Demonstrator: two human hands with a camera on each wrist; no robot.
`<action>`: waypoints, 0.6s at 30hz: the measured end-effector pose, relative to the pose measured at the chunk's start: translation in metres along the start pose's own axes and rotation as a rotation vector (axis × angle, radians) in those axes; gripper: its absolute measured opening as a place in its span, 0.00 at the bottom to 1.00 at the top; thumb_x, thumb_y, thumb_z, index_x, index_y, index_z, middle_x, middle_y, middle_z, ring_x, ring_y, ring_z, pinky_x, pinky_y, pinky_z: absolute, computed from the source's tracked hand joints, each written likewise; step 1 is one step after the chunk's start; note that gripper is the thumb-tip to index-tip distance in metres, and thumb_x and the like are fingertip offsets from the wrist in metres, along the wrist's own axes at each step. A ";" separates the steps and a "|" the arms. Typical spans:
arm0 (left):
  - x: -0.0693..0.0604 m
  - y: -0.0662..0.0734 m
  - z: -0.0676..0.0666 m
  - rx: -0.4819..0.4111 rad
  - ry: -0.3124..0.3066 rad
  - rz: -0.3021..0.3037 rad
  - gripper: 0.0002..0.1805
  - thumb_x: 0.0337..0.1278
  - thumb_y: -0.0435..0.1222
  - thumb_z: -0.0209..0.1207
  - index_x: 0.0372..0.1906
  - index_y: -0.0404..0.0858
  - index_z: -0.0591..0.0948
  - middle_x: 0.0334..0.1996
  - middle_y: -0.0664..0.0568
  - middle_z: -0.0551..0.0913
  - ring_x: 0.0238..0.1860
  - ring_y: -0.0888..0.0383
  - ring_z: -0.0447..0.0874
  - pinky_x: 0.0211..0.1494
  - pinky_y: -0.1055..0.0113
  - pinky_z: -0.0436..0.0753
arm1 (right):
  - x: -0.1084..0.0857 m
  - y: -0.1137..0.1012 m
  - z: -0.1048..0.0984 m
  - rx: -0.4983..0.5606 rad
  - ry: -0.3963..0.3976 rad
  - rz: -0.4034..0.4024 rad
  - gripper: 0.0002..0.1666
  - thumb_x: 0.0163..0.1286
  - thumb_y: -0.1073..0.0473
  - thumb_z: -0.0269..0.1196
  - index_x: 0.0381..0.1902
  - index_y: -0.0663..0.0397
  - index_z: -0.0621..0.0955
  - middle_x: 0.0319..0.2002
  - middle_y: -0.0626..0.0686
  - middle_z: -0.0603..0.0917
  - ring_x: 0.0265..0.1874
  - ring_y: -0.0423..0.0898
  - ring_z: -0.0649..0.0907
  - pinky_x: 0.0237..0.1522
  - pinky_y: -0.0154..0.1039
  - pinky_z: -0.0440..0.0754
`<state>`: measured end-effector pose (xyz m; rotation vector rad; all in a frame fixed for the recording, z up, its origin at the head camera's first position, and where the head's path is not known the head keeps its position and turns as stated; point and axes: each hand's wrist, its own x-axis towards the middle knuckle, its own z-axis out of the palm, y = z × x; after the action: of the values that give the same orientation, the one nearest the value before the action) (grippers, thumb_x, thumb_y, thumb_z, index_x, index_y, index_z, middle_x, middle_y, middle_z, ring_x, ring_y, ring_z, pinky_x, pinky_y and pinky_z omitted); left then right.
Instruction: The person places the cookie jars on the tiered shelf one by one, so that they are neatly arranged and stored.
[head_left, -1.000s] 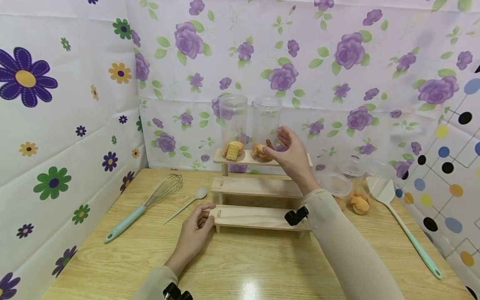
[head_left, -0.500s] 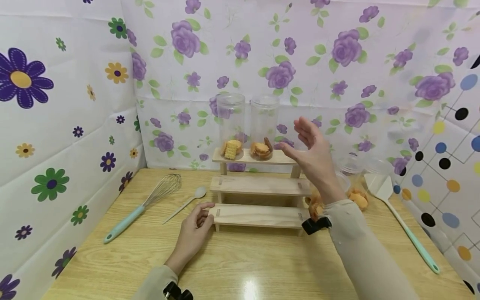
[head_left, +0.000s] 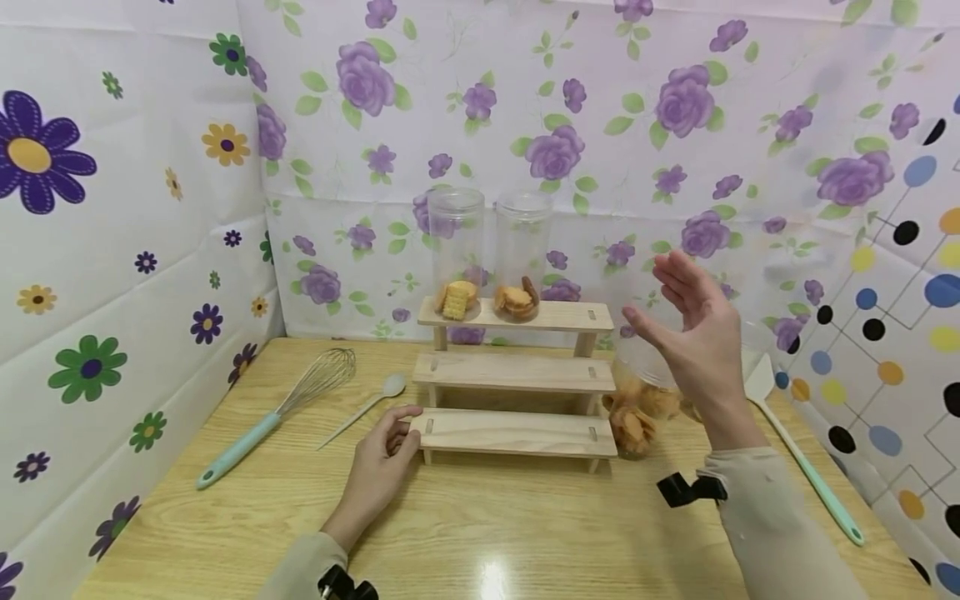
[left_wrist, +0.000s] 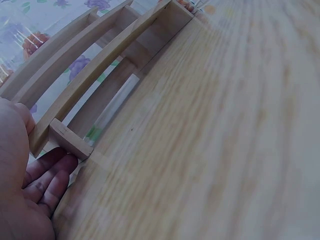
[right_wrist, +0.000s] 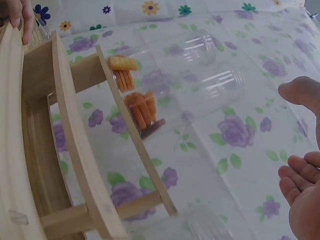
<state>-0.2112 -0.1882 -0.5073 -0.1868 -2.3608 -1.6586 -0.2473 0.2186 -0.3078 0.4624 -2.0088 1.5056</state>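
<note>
Head view: on the wood-grain table [head_left: 450,521], near the flowered back cloth [head_left: 480,150], a three-tier wooden stand [head_left: 517,372]. At the left end of its bottom shelf, a left hand [head_left: 377,467], gripping the board's end with thumb and fingers. In the left wrist view, same grip from below, fingertips curled beside the short leg.

In mid-air to the right of the stand, a right hand [head_left: 697,350], open, thumb well apart from the fingers, clear of the top shelf; likewise spread in the right wrist view.

Upright on the top shelf, toward its left, a left jar [head_left: 456,242] and a middle jar [head_left: 523,246], with a narrow gap between, biscuits at the bottom of each. Just beside the stand's right end, a snack jar [head_left: 635,412], partly covered by the right hand; behind the wrist, more clear plastic, too hidden to count.

Farther right, just past the wrist, a spatula [head_left: 810,471], handle toward the table's front. On the left side, a whisk [head_left: 273,414], lying aslant, and between whisk and stand a spoon [head_left: 366,408], near the left hand
</note>
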 end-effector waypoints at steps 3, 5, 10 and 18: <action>-0.001 0.001 -0.001 -0.005 0.000 0.003 0.18 0.83 0.35 0.63 0.69 0.48 0.84 0.47 0.50 0.90 0.45 0.58 0.85 0.47 0.71 0.82 | -0.007 0.005 -0.009 0.007 0.021 -0.003 0.52 0.68 0.71 0.79 0.85 0.51 0.70 0.77 0.55 0.78 0.77 0.49 0.77 0.76 0.33 0.74; -0.002 0.002 -0.001 -0.011 -0.002 0.007 0.18 0.83 0.35 0.63 0.69 0.47 0.84 0.47 0.49 0.90 0.45 0.58 0.85 0.47 0.71 0.82 | -0.012 0.009 -0.014 0.014 0.032 0.001 0.52 0.66 0.73 0.79 0.85 0.52 0.71 0.76 0.56 0.78 0.77 0.49 0.77 0.75 0.33 0.73; -0.002 0.002 0.000 -0.007 -0.004 0.013 0.18 0.83 0.35 0.62 0.70 0.47 0.84 0.48 0.48 0.90 0.46 0.57 0.86 0.47 0.71 0.82 | -0.030 0.025 -0.024 0.035 0.042 0.026 0.54 0.65 0.75 0.78 0.86 0.54 0.68 0.76 0.55 0.77 0.77 0.49 0.76 0.77 0.32 0.71; 0.000 -0.001 0.000 0.004 -0.010 0.006 0.18 0.83 0.34 0.62 0.70 0.48 0.83 0.48 0.49 0.90 0.46 0.57 0.86 0.48 0.70 0.83 | -0.060 0.051 -0.033 0.077 0.028 0.068 0.57 0.66 0.78 0.76 0.88 0.54 0.64 0.80 0.57 0.72 0.81 0.49 0.71 0.79 0.31 0.68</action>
<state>-0.2119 -0.1888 -0.5084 -0.2013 -2.3683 -1.6543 -0.2232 0.2609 -0.3773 0.4054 -1.9685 1.6272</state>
